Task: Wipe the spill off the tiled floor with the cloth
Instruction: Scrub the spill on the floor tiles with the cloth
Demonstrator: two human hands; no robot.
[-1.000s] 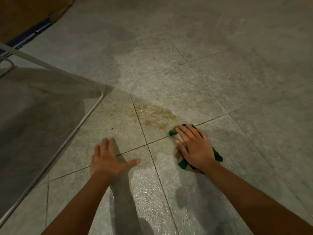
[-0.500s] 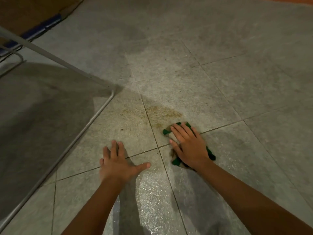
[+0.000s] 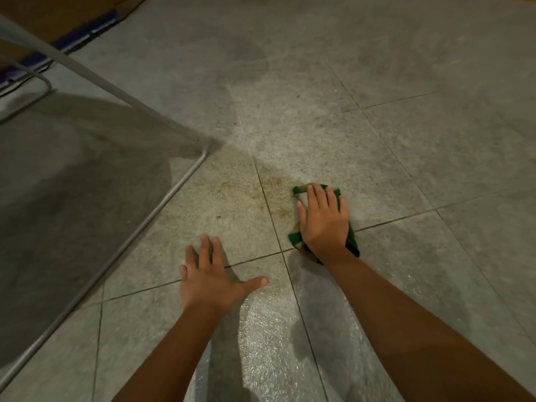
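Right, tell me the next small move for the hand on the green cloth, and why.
Probably slide the right hand and the crumpled green cloth leftward: the brownish spill stain lies just left of the cloth, across the grout line. The left hand is braced flat on the grey tiled floor.

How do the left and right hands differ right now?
The right hand presses a green cloth at the spill; the left hand lies bare on the tiled floor. The right hand's fingers are together; the left hand's thumb is splayed. The right hand is farther forward. Both are palm-down.
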